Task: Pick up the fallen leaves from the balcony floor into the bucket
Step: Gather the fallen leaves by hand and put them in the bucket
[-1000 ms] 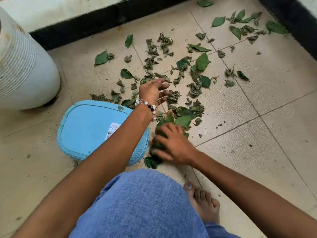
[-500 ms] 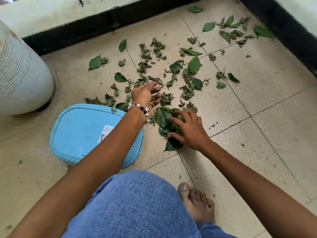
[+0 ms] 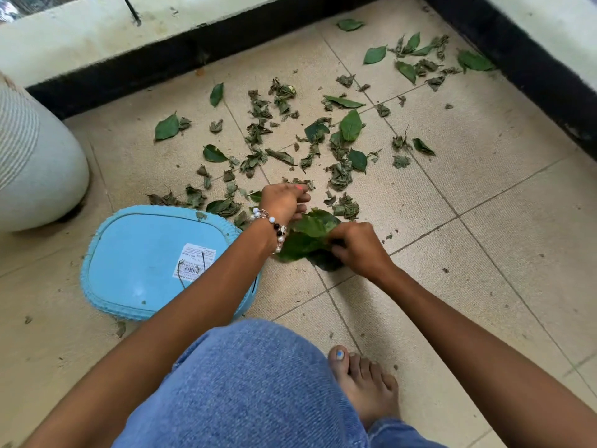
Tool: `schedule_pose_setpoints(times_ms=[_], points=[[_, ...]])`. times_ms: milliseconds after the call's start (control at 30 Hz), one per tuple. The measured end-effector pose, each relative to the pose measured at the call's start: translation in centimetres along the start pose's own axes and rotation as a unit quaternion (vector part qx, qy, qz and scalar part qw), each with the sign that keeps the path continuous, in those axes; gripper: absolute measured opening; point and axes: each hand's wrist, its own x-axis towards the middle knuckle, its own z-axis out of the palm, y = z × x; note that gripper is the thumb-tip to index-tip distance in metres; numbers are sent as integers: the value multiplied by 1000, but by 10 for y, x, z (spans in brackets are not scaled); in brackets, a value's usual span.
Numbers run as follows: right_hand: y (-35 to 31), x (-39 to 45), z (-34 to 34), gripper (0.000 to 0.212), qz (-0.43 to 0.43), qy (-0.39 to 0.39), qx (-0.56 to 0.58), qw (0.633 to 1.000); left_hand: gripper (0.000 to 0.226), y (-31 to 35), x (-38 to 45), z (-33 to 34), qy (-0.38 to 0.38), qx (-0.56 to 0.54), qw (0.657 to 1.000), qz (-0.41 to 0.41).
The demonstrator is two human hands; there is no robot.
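Green and dried leaves [image 3: 339, 176] lie scattered over the beige tiled floor. A bunch of large green leaves [image 3: 307, 237] sits on the floor between my hands. My right hand [image 3: 358, 250] grips the bunch's right side with curled fingers. The curled fingers of my left hand [image 3: 284, 202], which wears a bead bracelet, close on the bunch's top edge. The light blue bucket [image 3: 106, 253] stands just left of my left forearm, with a barcode sticker on its flat blue face. A few leaf bits lie at its rim.
A large white ribbed pot [image 3: 35, 163] stands at the left. A black-skirted wall [image 3: 135, 69] runs along the far side, and another such wall [image 3: 533, 69] closes the right. More leaves [image 3: 416, 56] lie in the far right corner. My denim knee [image 3: 252, 389] and bare foot [image 3: 361, 386] are below.
My right hand has slid the leaf bunch forward, away from my knee, up to my left hand. My left hand has stayed near the bucket's far corner.
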Motion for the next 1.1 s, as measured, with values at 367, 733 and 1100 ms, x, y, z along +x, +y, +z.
schedule_pose_setpoints(times_ms=[367,733,1100], points=[[-23,17,-39,19,152,178,536,811,45,-3,-22,27,-153,-38,987,14],[-13,10,-17,33,-86,117,174,974,41,5,-17,53,-65,-365,913,-169],[18,2,-23,37,188,112,214,952,37,16,4,21,12,-460,874,-156]])
